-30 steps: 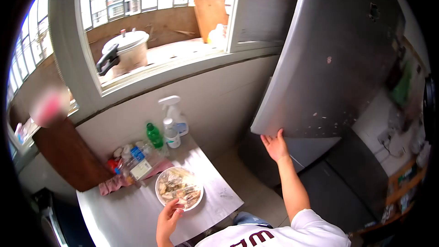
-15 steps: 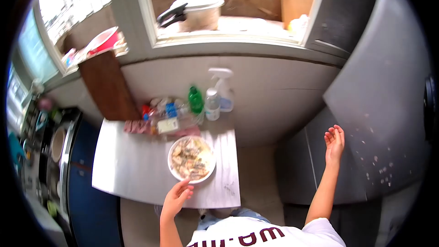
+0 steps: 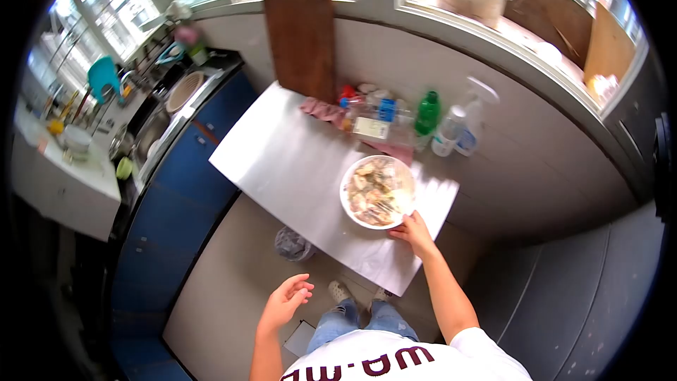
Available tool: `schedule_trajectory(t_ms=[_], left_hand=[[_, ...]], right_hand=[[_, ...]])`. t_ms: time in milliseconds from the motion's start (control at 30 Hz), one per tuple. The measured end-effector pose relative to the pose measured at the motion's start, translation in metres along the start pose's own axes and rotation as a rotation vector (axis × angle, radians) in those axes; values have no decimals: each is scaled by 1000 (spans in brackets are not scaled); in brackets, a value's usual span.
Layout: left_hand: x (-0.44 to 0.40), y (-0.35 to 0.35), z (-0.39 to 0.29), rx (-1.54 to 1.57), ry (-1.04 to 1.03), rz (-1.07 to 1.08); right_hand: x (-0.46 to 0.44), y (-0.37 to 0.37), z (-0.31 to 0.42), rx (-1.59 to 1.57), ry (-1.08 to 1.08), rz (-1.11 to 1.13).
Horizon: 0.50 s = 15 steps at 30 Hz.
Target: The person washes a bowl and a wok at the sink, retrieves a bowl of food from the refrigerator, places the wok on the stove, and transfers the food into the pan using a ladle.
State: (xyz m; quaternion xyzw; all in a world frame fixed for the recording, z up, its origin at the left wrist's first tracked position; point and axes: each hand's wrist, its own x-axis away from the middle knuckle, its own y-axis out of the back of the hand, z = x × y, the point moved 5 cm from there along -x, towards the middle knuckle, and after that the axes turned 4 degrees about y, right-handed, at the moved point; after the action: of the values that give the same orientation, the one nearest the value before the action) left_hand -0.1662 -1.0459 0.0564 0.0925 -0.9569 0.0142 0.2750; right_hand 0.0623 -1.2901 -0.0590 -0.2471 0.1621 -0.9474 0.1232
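A white bowl [image 3: 347, 206] of mixed food pieces [image 3: 379, 189] stands on the small white table [image 3: 282, 148]. My right hand [image 3: 416, 234] is at its near right rim, thumb and fingers closing on the edge; the grip is partly hidden. My left hand [image 3: 288, 299] hangs in the air over the floor, in front of the table, with fingers loosely bent and apart and nothing in them.
Behind the bowl stand a green bottle [image 3: 427, 114], a white bottle [image 3: 448, 131] and a spray bottle [image 3: 474, 120]. Plastic containers [image 3: 371, 127] and a brown board [image 3: 300, 46] are against the wall. A sink counter [image 3: 159, 137] is left; a bin [image 3: 293, 245] stands below.
The view has swung left, bringing the sink counter in. My right hand has come from beside the grey cabinet to the bowl's rim. My left hand has drawn away from the bowl.
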Motion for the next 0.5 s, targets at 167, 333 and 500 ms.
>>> schedule_trajectory(t_ms=[167, 333, 500], left_hand=[[41, 38, 42, 126, -19, -96], [81, 78, 81, 232, -86, -119], [153, 171, 137, 287, -180, -259]], right_hand=[[-7, 5, -17, 60, 172, -76], [14, -18, -23, 148, 221, -82], [81, -137, -51, 273, 194, 30]])
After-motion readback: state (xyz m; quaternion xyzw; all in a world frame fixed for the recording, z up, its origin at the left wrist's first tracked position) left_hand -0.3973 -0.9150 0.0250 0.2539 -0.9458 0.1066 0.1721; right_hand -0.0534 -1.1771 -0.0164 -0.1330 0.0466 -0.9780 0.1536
